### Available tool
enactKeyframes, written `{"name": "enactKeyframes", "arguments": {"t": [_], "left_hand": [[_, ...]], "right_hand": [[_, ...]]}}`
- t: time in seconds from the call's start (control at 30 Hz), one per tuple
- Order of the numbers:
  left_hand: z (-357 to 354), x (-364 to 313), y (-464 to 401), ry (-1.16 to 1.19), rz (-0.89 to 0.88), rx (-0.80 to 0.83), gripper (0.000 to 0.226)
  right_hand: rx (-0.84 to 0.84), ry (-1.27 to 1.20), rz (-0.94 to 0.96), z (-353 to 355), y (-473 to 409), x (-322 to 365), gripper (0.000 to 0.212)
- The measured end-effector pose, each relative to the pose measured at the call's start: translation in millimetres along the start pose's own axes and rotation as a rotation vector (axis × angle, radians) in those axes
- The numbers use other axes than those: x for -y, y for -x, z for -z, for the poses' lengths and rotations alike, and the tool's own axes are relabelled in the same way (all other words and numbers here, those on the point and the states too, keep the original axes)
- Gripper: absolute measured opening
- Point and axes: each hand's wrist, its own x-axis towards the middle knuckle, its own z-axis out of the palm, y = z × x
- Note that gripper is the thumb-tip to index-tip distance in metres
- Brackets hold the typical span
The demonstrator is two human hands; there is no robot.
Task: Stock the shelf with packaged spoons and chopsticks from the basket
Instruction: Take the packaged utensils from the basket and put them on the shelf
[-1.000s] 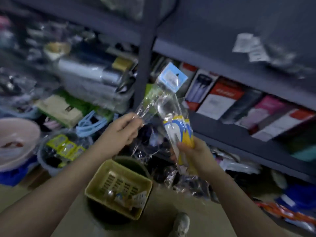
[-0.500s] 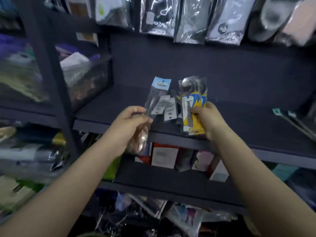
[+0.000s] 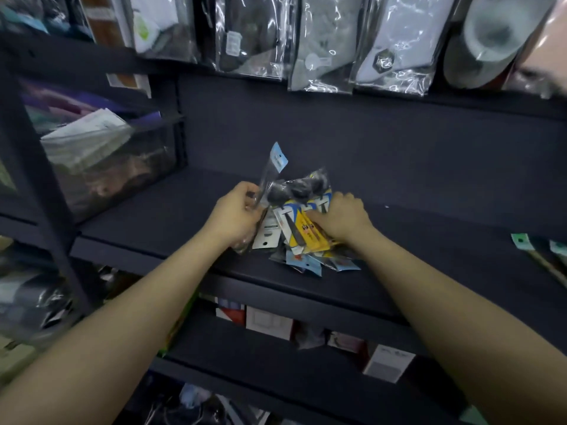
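Observation:
A bundle of packaged spoons (image 3: 299, 216) in clear plastic with yellow, blue and white cards lies on the dark shelf (image 3: 153, 216), near its front edge. My right hand (image 3: 340, 216) presses down on the bundle's right side, gripping it. My left hand (image 3: 236, 214) holds a clear packet with a light-blue header card (image 3: 274, 167) that stands up at the bundle's left. The basket is out of view.
Long chopstick-like packs (image 3: 540, 256) lie at the shelf's right end. A dark bin of goods (image 3: 104, 167) fills the left bay behind an upright post (image 3: 36, 179). Bagged items (image 3: 325, 44) hang above; boxes (image 3: 270, 323) stand on the lower shelf.
Both hands have lifted the packs from the basket area up to the shelf and lowered them onto it. The view has risen from the floor to the shelf.

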Motion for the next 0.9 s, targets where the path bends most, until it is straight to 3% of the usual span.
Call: {"name": "enactKeyframes", "arguments": {"t": [0.13, 0.3, 0.43, 0.53, 0.63, 0.7, 0.77, 0.9], "left_hand": [[-11.4, 8.1, -10.0, -0.297, -0.08, 0.042, 0.035], [-12.8, 19.5, -15.6, -0.631, -0.016, 0.172, 0.048], [6.2, 27.9, -13.4, -0.58, 0.021, 0.316, 0.058], [33.8, 39.5, 8.0, -0.421, -0.089, 0.212, 0.056], [75.3, 66.0, 51.2, -0.494, -0.339, -0.051, 0.037], [105.2, 92.2, 88.4, -0.477, -0.384, -0.145, 0.033], [131.0, 124.9, 126.7, -0.436, -0.333, -0.15, 0.035], [159.6, 228.8, 197.4, -0.458, -0.027, -0.046, 0.036]], "right_hand": [[0.065, 0.022, 0.014, 2.8, 0.2, -7.7, 0.05], [-0.103, 0.092, 0.137, 10.7, 24.7, 2.8, 0.041], [-0.166, -0.056, 0.352, 7.3, 52.5, 29.9, 0.031], [-0.174, -0.119, 0.55, -0.9, 77.9, 61.4, 0.024], [-0.103, -0.162, 0.699, -15.2, 105.9, 102.3, 0.022], [-0.033, -0.163, 0.772, -32.8, 123.8, 130.5, 0.023], [0.071, -0.188, 0.824, -63.1, 140.3, 157.4, 0.022], [0.342, -0.185, 0.825, -161.4, 168.3, 201.0, 0.018]]}}
